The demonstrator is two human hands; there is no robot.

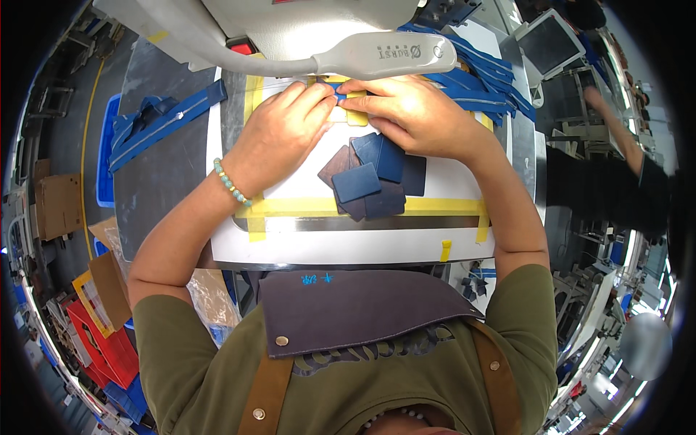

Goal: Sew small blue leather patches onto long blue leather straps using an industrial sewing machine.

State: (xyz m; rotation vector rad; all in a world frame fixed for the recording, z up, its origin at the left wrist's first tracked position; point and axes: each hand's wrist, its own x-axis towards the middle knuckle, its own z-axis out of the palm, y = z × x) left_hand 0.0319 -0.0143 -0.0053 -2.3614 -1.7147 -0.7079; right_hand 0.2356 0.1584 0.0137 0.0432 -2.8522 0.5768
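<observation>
Two hands meet under the white machine arm (pixel 384 54) at the far edge of the surface (pixel 304 246). Going from the left: blue straps (pixel 163 119) lie on the grey part of the surface, well apart from the hands. The left hand (pixel 279 134), with a bead bracelet (pixel 230 181) at the wrist, has its fingers bent down onto a narrow blue strip (pixel 339 93), pinching its end between fingertips; the strip lies right at the grip, between the two hands' fingertips and just under the machine arm. A yellow plate (pixel 355 116) sits directly below the strip, partly covered by fingers. Nearer the person, just beside both hands, a loose pile of dark blue and brown patches (pixel 370 181) lies on the white pad, bordered by yellow tape (pixel 435 206). The right hand (pixel 409 112) presses flat, fingertips closed on the same strip from the other side. Further right, more blue straps (pixel 478 87) are heaped.
</observation>
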